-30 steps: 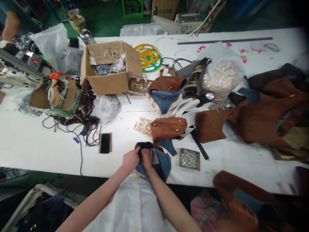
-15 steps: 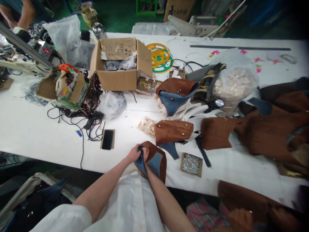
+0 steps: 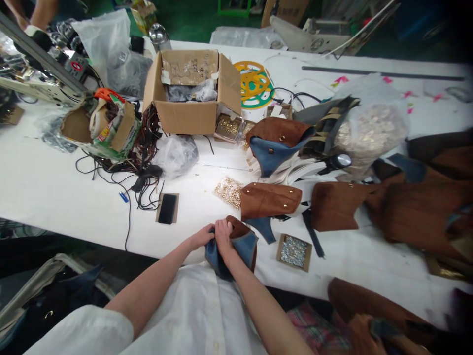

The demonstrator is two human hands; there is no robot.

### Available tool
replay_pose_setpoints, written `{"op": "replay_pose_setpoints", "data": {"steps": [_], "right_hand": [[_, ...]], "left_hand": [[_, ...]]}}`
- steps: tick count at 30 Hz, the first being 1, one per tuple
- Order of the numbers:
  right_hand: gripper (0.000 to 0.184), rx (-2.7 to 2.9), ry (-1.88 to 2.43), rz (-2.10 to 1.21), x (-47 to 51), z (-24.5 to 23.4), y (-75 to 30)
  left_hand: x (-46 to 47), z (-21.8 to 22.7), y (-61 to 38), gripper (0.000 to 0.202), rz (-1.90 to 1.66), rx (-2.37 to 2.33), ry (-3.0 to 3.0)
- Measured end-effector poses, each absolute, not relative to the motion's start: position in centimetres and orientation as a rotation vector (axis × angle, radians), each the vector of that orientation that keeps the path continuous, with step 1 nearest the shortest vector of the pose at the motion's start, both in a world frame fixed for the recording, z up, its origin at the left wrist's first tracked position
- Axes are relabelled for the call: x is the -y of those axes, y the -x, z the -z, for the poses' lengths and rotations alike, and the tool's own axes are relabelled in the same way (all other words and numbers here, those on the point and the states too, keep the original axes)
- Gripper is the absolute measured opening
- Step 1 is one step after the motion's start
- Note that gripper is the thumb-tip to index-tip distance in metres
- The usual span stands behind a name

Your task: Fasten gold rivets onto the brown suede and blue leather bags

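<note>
At the table's front edge I hold a brown and blue bag piece (image 3: 245,249), its blue side partly turned toward me. My left hand (image 3: 203,236) is closed on its left edge. Fingers bent, my right hand (image 3: 223,235) grips the same piece near its top, close beside the left; the fingertips of both are partly hidden. Just beyond lies a brown suede bag piece (image 3: 271,201) with small metal studs, and next to it a clear bag of gold studs (image 3: 229,191). A small box of silver rivets (image 3: 294,252) sits to the right.
A black phone (image 3: 167,209) lies on cardboard at left. Behind stand an open carton (image 3: 186,117) and a torn box (image 3: 77,128) amid black cords. More brown pieces (image 3: 414,212) are heaped at right. A co-worker's hand (image 3: 364,333) handles brown material at lower right.
My right hand has come up over the top of the bag piece, and more of its blue side shows. The view has shifted slightly. The co-worker's hand at lower right has moved.
</note>
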State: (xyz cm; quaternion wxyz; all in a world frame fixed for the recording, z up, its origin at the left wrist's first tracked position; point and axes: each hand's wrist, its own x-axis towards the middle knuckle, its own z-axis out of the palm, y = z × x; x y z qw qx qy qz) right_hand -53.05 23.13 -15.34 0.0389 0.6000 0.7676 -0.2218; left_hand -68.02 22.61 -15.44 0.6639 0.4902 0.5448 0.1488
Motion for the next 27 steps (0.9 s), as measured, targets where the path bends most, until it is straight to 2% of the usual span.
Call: {"op": "replay_pose_setpoints", "data": {"steps": [8, 11, 15, 21, 27], "right_hand": [[0.036, -2.555, -1.522, 0.290, -23.8, 14.9, 54.7], [0.029, -2.632, -1.415, 0.281, -24.7, 15.1, 54.1], [0.027, -2.706, -1.302, 0.298, -25.0, 15.0, 52.6], [0.019, -2.699, -1.249, 0.369, -24.5, 15.4, 50.9], [0.016, -2.734, -1.210, 0.402, -22.9, 15.2, 48.9]], "left_hand": [[-19.8, 14.1, 69.1, 0.052, -0.514, -1.279, -1.111], [-18.9, 13.4, 69.2, 0.050, -0.579, -1.284, -1.045], [-18.7, 13.1, 69.7, 0.037, -0.619, -1.315, -0.830], [-20.0, 13.9, 73.5, 0.040, -0.732, -1.392, -0.553], [-21.8, 13.2, 75.5, 0.036, -0.777, -1.246, -0.518]]}}
